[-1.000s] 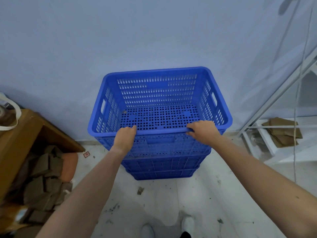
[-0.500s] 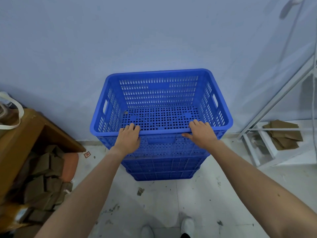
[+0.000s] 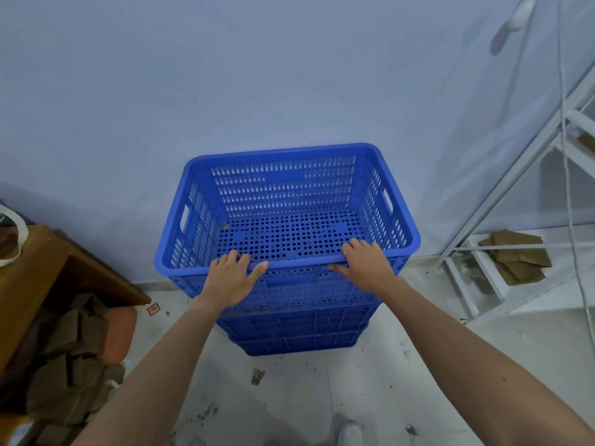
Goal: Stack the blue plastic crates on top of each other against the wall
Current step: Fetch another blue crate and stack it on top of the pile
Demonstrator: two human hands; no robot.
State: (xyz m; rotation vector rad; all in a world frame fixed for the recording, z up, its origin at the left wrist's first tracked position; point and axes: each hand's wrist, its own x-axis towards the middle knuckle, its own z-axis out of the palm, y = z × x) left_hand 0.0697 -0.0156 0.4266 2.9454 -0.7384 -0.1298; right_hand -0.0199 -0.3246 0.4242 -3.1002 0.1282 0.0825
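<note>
The left hand [image 3: 230, 278] lies flat and open on the near rim of the top crate [image 3: 286, 207], fingers over the edge, and the right hand [image 3: 365, 265] does the same. The stack of blue crates [image 3: 289, 329] stands against the wall [image 3: 225, 75]; their number I cannot tell exactly. The top crate is empty.

Dim, bluish, even light; soft shadows on the wall [image 3: 128, 91]; wide-angle bending at edges.

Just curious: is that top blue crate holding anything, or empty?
Nearly empty: the top crate's perforated floor shows bare, apart from one small speck.
</note>
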